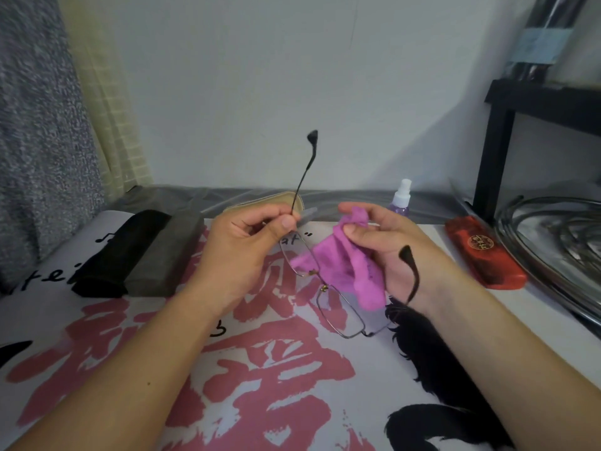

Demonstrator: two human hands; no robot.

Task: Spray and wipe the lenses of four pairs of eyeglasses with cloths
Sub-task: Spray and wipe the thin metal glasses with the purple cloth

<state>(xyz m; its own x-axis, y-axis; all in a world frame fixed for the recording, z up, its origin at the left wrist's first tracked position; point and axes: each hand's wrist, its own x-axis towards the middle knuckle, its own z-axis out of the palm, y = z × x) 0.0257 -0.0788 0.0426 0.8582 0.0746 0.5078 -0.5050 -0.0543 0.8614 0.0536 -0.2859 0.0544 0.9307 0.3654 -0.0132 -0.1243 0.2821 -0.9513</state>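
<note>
I hold a thin-framed pair of eyeglasses [338, 310] in the air above the table. My left hand [247, 242] pinches the frame near one hinge, and that temple arm sticks straight up. My right hand [387, 245] grips a crumpled purple cloth [338, 265], which lies against the upper lens. The other temple arm curves up in front of my right wrist. A small spray bottle [401, 200] with purple liquid and a white nozzle stands behind my right hand.
A black case [120, 252] and a grey case [166, 255] lie at the left, a tan case [260, 201] behind my left hand, a red case [484, 252] at the right. The mat [227, 369] has red and black print. A black shelf leg [491, 157] and metal rack [553, 242] stand at the right.
</note>
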